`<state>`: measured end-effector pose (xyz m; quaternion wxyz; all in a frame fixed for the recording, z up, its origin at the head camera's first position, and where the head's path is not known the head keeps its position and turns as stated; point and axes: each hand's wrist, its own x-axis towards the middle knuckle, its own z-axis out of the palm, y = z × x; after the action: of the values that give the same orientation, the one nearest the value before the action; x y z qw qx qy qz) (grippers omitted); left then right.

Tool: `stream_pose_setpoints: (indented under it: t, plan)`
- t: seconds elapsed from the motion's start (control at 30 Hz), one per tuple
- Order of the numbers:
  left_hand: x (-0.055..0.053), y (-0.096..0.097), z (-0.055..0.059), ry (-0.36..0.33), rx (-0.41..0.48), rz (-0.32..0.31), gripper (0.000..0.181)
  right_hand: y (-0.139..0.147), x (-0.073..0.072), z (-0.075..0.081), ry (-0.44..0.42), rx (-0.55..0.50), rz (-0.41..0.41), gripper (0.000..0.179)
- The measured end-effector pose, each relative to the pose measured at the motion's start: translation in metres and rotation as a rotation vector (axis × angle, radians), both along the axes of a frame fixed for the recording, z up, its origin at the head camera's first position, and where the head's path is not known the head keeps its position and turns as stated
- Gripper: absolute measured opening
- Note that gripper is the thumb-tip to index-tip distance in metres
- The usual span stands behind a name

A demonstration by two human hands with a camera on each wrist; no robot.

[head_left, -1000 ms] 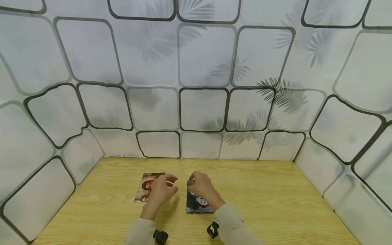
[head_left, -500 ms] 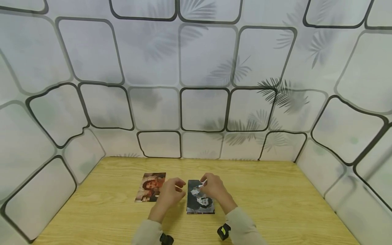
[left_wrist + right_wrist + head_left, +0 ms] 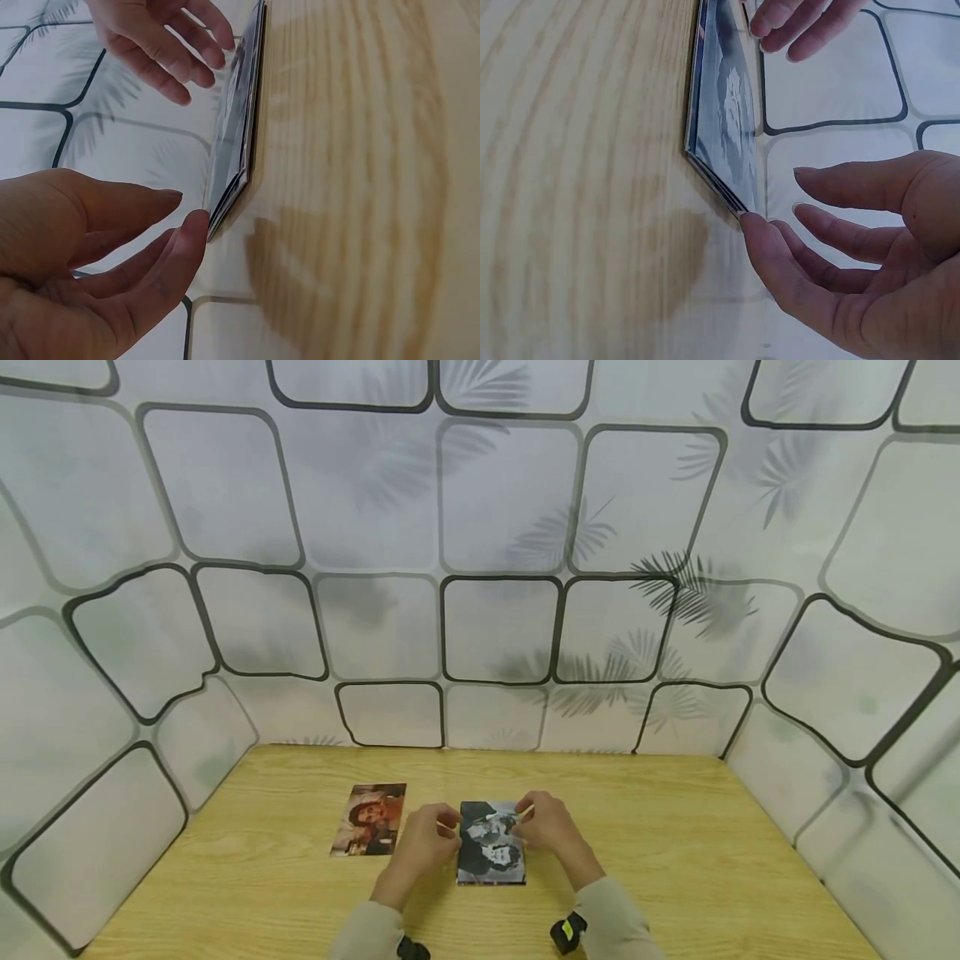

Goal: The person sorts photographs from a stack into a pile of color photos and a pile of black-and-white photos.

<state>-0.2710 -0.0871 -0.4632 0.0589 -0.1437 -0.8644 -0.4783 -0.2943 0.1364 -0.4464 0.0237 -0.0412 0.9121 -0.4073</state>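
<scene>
A small stack of photo prints (image 3: pixel 491 852) lies on the table, a black-and-white portrait on top. In the wrist views its edge shows several thin layers. My left hand (image 3: pixel 426 845) is at the stack's left side, with a fingertip right at its edge and the thumb apart in the left wrist view. On the opposite side my right hand (image 3: pixel 553 827) has its fingers bent loosely near the far right corner. The right wrist view shows one fingertip (image 3: pixel 754 225) at the stack's edge, the thumb held away. Left of the left hand lies a colour photo (image 3: pixel 369 818) of a person in red.
The wooden table (image 3: pixel 645 852) carries the prints. A pale wall covering (image 3: pixel 498 627) with dark rounded outlines and leaf patterns encloses the table at the back and both sides. A black wrist camera (image 3: pixel 567 932) sits by the right sleeve.
My left hand has moved right, off the colour photo to the stack's left edge. My right hand has shifted from over the stack to its right side, uncovering the top print.
</scene>
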Motion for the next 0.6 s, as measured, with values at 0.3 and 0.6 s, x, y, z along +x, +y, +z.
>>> stream_pose_setpoints:
  t: [0.3, 0.6]
  plan:
    - [0.001, 0.003, -0.003, -0.047, -0.028, -0.016, 0.024, 0.002, 0.001, -0.012, -0.054, -0.090, -0.002, 0.028]
    - [0.000, 0.003, -0.004, -0.055, -0.037, -0.004, 0.025, 0.003, -0.001, -0.016, -0.067, -0.104, 0.000, 0.030]
